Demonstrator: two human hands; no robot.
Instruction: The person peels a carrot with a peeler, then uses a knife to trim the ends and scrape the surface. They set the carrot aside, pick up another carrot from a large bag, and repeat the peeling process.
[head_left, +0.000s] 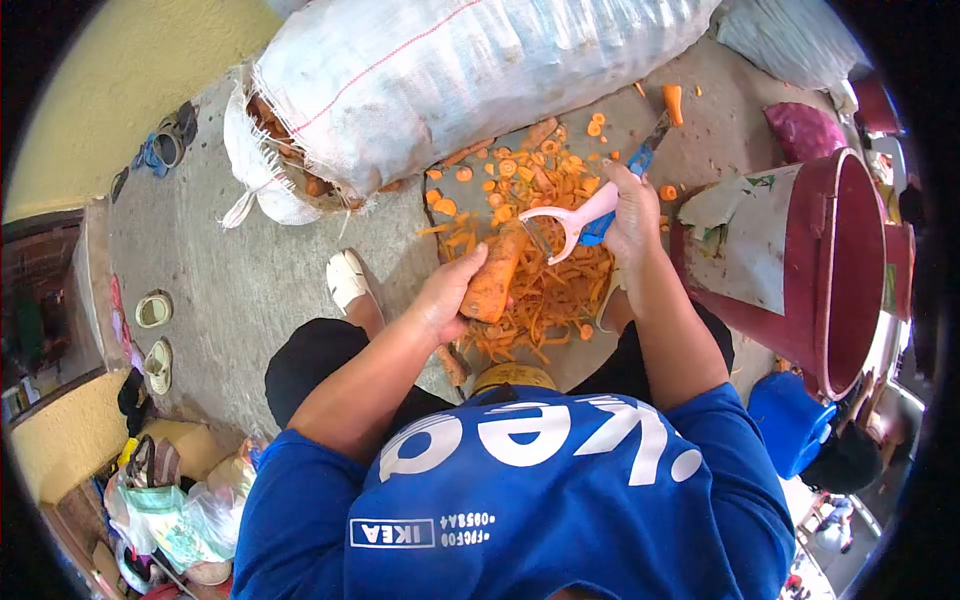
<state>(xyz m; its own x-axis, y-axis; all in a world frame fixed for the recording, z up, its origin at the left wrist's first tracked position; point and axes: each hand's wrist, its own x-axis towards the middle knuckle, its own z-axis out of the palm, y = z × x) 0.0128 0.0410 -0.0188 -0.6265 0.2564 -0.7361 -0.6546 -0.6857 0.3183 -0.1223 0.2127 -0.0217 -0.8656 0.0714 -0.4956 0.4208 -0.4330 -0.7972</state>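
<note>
My left hand [447,298] is wrapped round a thick carrot [492,275], its upper end pointing away from me and its skin partly brownish. In my right hand [634,212] is a pale pink Y-shaped peeler [585,214], its blade right at the carrot's upper end. A knife [656,137] with a blue handle runs under the same hand, the blue showing on both sides of the fingers. Beneath both hands, orange peelings [555,290] lie heaped on the ground, with round carrot slices [507,168] scattered beyond them. A carrot piece [673,105] is by the knife's tip.
A big white woven sack [430,90] lies across the far side, carrots showing at its open end. To the right, a dark red tub [800,260] rests on its side near a blue container [788,422]. Plastic bags [170,525] and sandals [155,310] are on the left.
</note>
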